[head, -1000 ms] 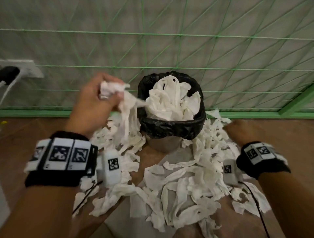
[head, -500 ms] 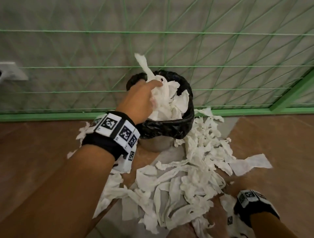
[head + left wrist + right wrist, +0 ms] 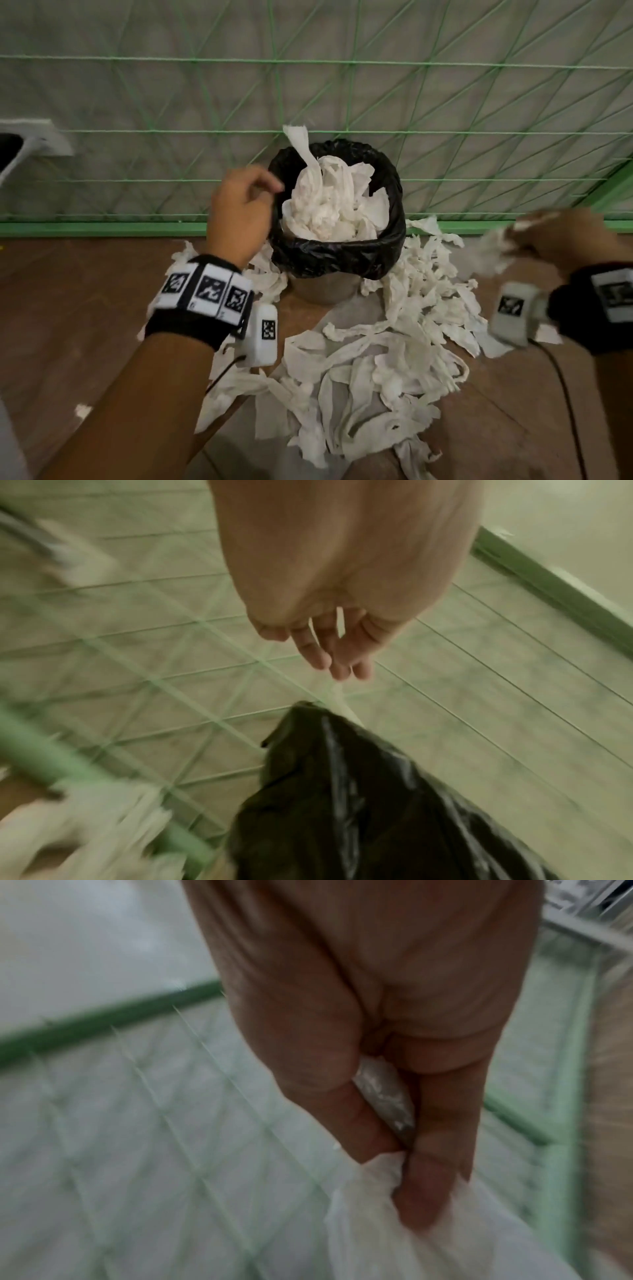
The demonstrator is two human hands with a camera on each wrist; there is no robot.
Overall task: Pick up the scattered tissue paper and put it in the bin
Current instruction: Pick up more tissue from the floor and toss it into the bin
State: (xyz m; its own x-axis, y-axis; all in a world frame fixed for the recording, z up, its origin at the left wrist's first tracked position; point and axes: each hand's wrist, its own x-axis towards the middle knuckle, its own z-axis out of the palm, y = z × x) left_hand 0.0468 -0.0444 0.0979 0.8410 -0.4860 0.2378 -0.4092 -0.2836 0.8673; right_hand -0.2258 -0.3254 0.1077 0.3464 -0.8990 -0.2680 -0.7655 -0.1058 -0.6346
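1. Closest to the camera there's a big mess of scattered tissue paper [image 3: 373,383] all over the wooden floor [image 3: 68,325], torn white strips and crumpled bits piled up in front of the bin and spilling round to its right.

2. Bit further in, the left hand [image 3: 239,212] is up in the air just left of the bin's rim. Fingers are loosely bent and a little apart, nothing in them, and the left wrist view shows the same thing [image 3: 329,642]: empty hand hanging above the black liner.

3. Over on the right side, the right hand [image 3: 561,236] is raised and pretty blurry, but it's got a wad of tissue [image 3: 493,253] in it. The right wrist view is clearer, thumb and fingers [image 3: 431,1177] pinching the white paper [image 3: 383,1096] with more of it trailing down below.

4. Then the bin [image 3: 337,222] itself, black bag [image 3: 342,255] folded over the rim, already stuffed with tissue heaped above the top, one strip sticking straight up at the back.

5. Behind all that is a pale wall with green netting [image 3: 445,102] across it and a green rail [image 3: 102,228] along the bottom. White socket [image 3: 37,137] on the far left.
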